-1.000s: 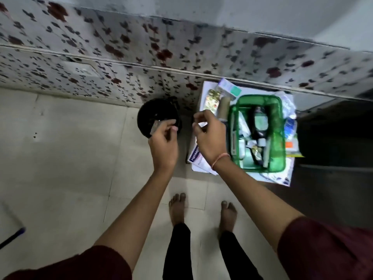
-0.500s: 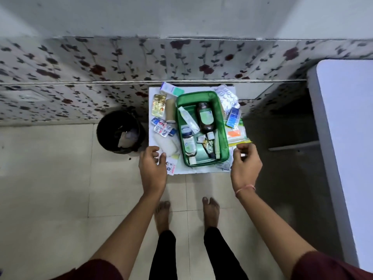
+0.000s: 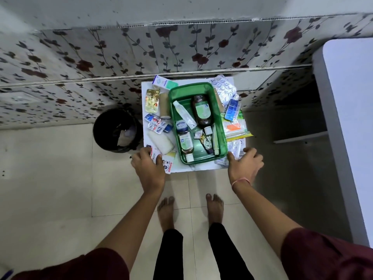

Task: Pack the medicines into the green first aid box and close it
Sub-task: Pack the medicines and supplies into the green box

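At the tabletop's (image 3: 201, 168) near corners, both hands (image 3: 148, 168) (image 3: 245, 165) rest empty, fingers spread; box (image 3: 198, 158) part-filled, lidless, packets (image 3: 157, 125) outside.

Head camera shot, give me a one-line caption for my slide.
Both hands, left and right, rest at the near edge of a small white table around an open green first aid box partly packed with medicines.
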